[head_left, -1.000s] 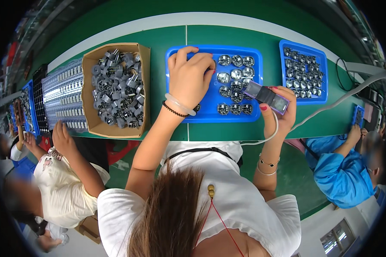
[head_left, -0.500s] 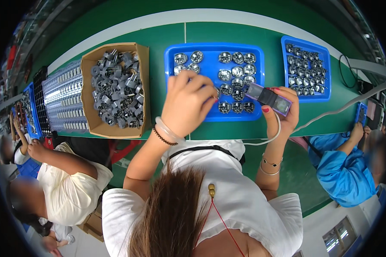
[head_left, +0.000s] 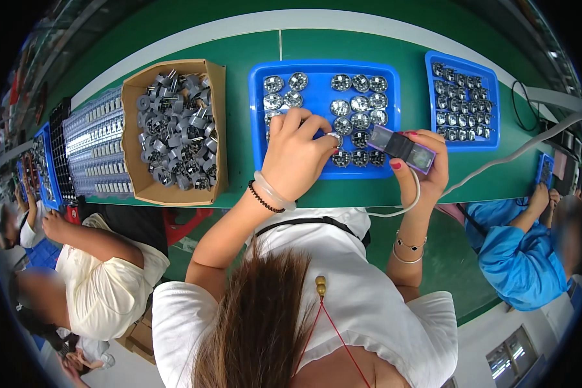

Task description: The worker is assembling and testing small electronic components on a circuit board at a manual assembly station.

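Note:
In front of me lies a blue tray (head_left: 317, 67) holding rows of small round parts with shiny, clear-looking tops. My left hand (head_left: 297, 152) reaches over its middle, thumb and fingers pinched at a round shiny part (head_left: 334, 138) by the fingertips. My hand covers part of the left rows. At the tray's right edge my right hand (head_left: 430, 161) is closed around a small boxy device (head_left: 402, 149), clear purple with a black band and a pale cable. The device's far end points at the right-hand column of parts (head_left: 360, 138).
An open cardboard box (head_left: 218, 129) heaped with grey pronged parts stands left of the tray. Beyond it are clear plastic trays (head_left: 97, 149). A second blue tray (head_left: 495, 116) of round parts sits to the right, near a grey cable (head_left: 491, 173). Co-workers sit on both sides.
My left hand has shifted slightly to the right over the tray, uncovering more of the left-hand parts. My right hand keeps the device in nearly the same place.

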Demonstrator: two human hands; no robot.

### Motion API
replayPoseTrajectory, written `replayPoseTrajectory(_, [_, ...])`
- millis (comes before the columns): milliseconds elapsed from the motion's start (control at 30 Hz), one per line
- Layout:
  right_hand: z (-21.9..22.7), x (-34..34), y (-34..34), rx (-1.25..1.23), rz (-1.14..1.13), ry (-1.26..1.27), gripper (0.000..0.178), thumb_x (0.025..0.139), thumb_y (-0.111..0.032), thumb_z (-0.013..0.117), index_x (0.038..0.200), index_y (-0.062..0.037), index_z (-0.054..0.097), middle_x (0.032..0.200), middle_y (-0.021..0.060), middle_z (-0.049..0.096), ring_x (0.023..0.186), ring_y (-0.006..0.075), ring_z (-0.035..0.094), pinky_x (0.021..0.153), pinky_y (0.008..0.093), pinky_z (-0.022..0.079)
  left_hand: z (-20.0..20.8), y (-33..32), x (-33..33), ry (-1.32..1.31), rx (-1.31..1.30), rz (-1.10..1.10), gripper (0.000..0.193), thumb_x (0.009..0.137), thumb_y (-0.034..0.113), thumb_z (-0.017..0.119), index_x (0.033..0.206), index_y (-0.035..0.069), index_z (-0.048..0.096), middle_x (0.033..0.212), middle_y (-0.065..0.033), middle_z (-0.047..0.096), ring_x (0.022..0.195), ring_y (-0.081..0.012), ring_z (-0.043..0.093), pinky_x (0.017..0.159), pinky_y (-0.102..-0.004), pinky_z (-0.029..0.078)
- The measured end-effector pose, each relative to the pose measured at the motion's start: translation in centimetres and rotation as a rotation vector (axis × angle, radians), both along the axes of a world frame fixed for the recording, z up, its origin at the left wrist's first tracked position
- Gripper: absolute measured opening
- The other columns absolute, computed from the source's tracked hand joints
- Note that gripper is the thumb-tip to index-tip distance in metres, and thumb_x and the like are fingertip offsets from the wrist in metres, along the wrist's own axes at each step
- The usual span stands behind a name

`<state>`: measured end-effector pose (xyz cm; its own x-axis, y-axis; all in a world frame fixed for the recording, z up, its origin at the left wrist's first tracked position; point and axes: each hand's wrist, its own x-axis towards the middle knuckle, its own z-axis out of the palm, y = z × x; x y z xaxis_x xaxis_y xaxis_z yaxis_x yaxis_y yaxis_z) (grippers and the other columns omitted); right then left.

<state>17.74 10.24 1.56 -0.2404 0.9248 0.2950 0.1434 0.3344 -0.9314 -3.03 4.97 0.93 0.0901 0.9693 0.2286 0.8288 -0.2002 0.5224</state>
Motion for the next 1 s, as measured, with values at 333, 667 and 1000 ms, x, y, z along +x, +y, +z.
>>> replayPoseTrajectory(333, [-0.1,-0.4,-0.2,0.012,0.020,-0.009,0.044,0.071,-0.013,0.082,0.106,-0.0001,0.059,0.104,0.0127,0.056,0.093,0.0203,0.057,0.080,0.0289,0.047,-0.5,-0.3,0.6,-0.012,0.028,-0.024,0.016,0.070,0.015,0.074,0.086,0.016,0.072,0.097,0.0038,0.060,0.097,-0.0203,0.051,0.084,-0.0362,0.034])
replayPoseTrajectory(667, [-0.3,-0.7,0.2,0.016,0.023,-0.005,0.044,0.070,-0.013,0.083,0.105,-0.0006,0.059,0.104,0.0124,0.056,0.092,0.0205,0.057,0.080,0.0287,0.047,4.6,0.0,-4.2,0.030,0.013,-0.008,0.021,0.073,0.022,0.073,0.090,0.012,0.065,0.092,-0.0001,0.060,0.092,-0.0217,0.053,0.077,-0.0366,0.037])
replayPoseTrajectory(1000, [2.7,-5.8,3.8,-0.033,0.232,-0.116,0.044,0.071,0.006,0.076,0.112,0.0001,0.058,0.109,0.0117,0.059,0.105,0.0195,0.058,0.090,0.0288,0.049,1.8,5.9,-6.9,0.410,0.074,-0.129,0.018,0.075,0.026,0.072,0.081,0.011,0.065,0.077,-0.0031,0.059,0.079,-0.0224,0.056,0.073,-0.0342,0.041])
